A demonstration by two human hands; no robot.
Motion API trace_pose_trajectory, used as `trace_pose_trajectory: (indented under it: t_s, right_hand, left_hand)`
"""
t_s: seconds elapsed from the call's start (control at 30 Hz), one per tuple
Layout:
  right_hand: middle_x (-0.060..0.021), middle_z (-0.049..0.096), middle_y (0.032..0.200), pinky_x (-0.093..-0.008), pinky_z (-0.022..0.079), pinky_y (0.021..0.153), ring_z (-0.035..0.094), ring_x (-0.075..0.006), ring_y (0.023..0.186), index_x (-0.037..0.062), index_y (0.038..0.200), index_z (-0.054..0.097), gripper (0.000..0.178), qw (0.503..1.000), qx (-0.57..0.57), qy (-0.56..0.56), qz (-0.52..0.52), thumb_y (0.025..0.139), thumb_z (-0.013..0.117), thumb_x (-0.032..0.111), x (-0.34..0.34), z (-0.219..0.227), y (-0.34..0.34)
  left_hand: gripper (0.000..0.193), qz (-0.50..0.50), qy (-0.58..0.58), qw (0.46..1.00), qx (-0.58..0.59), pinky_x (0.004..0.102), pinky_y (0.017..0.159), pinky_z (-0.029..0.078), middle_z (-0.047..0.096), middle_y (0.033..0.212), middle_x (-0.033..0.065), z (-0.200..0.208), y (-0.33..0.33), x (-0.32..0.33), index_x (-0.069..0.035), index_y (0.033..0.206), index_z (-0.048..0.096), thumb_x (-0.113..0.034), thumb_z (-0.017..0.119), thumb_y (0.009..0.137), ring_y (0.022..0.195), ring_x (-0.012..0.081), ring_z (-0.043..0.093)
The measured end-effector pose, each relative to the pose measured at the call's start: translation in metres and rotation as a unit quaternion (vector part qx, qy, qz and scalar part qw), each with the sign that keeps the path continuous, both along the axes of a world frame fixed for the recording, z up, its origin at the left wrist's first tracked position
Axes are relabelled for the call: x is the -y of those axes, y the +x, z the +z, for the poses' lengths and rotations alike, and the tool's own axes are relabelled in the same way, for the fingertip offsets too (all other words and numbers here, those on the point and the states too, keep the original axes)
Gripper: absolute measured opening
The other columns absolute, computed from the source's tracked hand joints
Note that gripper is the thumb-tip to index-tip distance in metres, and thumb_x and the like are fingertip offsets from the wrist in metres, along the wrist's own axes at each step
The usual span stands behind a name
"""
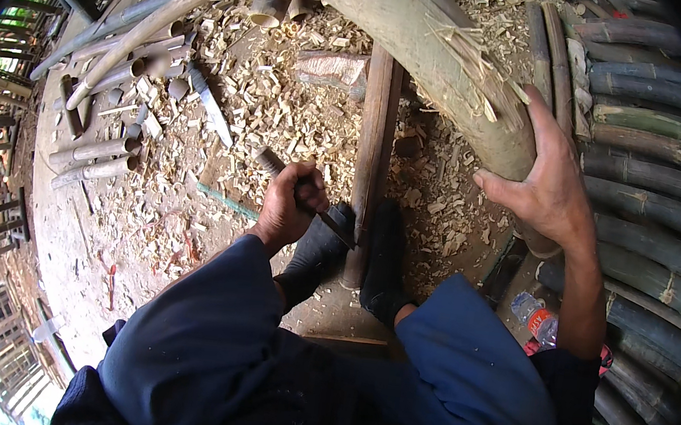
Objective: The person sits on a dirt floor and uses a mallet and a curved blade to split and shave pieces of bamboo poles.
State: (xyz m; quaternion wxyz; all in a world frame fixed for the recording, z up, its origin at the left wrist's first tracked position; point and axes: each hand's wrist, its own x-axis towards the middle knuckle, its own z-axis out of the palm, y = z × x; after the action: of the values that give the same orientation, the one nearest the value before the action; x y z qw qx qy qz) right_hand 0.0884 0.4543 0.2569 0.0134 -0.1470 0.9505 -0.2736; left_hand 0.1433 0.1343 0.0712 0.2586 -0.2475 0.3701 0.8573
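My left hand (293,197) is wrapped round a knife-like tool with a round wooden handle end (268,159). Its narrow dark blade (338,231) points down to the right, toward the wooden beam (372,145) between my feet. On the right, my right hand (548,171) grips the near end of a thick, pale, stripped log (381,5), thumb on one side and fingers on the other. The log slants from upper left to right over the far part of the beam. Raised splinters (473,64) stick up from its surface, close to my right fingertips.
Wood chips (272,108) cover the ground. A second blade (211,107) lies among them on the left, near cut bamboo tubes (95,153) and long poles (158,11). Bamboo slats (652,168) line the right side. A plastic bottle (542,324) lies by my right forearm.
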Motion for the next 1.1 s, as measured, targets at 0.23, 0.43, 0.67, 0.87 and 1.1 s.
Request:
trace_pose_trajectory:
  t_s: [0.23,0.43,0.67,0.87,1.1]
  right_hand:
    - [-0.0301,0.055,0.137,-0.0402,0.041,0.111,0.057,-0.0371,0.127,-0.0089,0.146,0.038,0.095,1.000,0.007,0.019,0.003,0.066,0.083,0.020,0.010,0.013,0.003]
    - [-0.0199,0.063,0.118,-0.0414,0.057,0.089,0.067,-0.0304,0.106,0.0021,0.140,0.046,0.088,0.982,0.110,-0.104,0.114,0.064,0.087,0.016,0.033,0.011,-0.012]
    - [-0.0167,0.067,0.114,-0.0397,0.059,0.090,0.070,-0.0307,0.096,0.0037,0.139,0.051,0.085,0.964,0.016,0.104,0.243,0.062,0.088,0.005,0.042,0.028,-0.026]
    - [-0.0191,0.064,0.125,-0.0419,0.057,0.097,0.068,-0.0308,0.108,0.0047,0.140,0.051,0.080,0.974,0.115,-0.013,0.195,0.066,0.082,0.006,0.037,0.020,-0.025]
    - [-0.0261,0.065,0.122,-0.0436,0.055,0.095,0.069,-0.0345,0.106,-0.0033,0.143,0.044,0.083,0.982,0.092,0.050,0.160,0.069,0.079,0.010,0.010,0.003,-0.020]
  left_hand:
    - [0.037,-0.003,-0.010,0.998,-0.058,0.0337,0.062,0.039,0.039,0.057,0.0009,0.003,0.010,-0.013,-0.003,0.074,0.058,-0.031,0.061,0.097,0.059,0.0170,0.044]
    - [0.041,-0.084,-0.180,0.970,-0.142,0.0300,0.059,0.040,0.053,0.064,0.0034,0.032,0.017,-0.032,-0.003,0.078,0.063,-0.037,0.061,0.101,0.061,0.0147,0.052]
    - [0.050,-0.159,-0.239,0.947,-0.142,0.0289,0.062,0.041,0.059,0.070,0.0021,0.036,0.022,-0.038,-0.005,0.077,0.061,-0.049,0.060,0.100,0.066,0.0126,0.053]
    - [0.048,-0.157,-0.236,0.947,-0.154,0.0291,0.062,0.042,0.058,0.068,0.0022,0.032,0.023,-0.040,-0.004,0.079,0.062,-0.047,0.061,0.100,0.064,0.0124,0.052]
    - [0.045,-0.188,-0.212,0.949,-0.136,0.0312,0.065,0.046,0.061,0.072,0.0037,0.036,0.022,-0.043,-0.003,0.081,0.063,-0.045,0.065,0.098,0.067,0.0139,0.057]
